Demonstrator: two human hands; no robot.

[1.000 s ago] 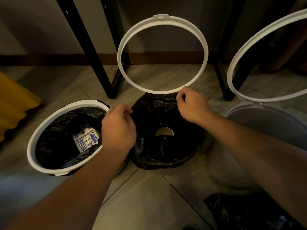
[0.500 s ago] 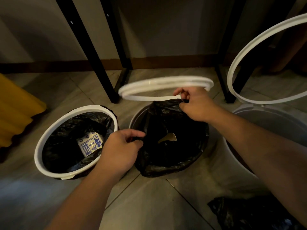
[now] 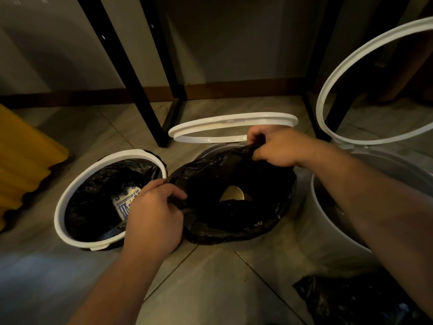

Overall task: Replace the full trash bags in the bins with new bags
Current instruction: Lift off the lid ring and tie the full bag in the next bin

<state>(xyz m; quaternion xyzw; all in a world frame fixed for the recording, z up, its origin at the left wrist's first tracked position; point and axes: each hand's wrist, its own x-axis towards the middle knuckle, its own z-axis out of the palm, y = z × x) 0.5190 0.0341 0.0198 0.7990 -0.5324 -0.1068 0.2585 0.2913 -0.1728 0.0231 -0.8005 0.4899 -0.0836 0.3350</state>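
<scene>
While in bin (image 3: pixel 209 150), bag (image 3: pixel 262 207) with cup (image 3: pixel 234 194)

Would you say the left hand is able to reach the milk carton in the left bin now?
Probably yes, once free: the left hand is by the open left bin, near the milk carton, but its grip holds the black bag.

White carton (image 3: pixel 121 205) in left bin (image 3: pixel 59 216), "MILK" printed along its edge, larger blue lettering perhaps a brand, unreadable

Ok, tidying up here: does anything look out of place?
Yes: the white ring over the middle bin hangs tilted, its black bag bunched off the rim, and another black bag lies crumpled on the floor.
</scene>
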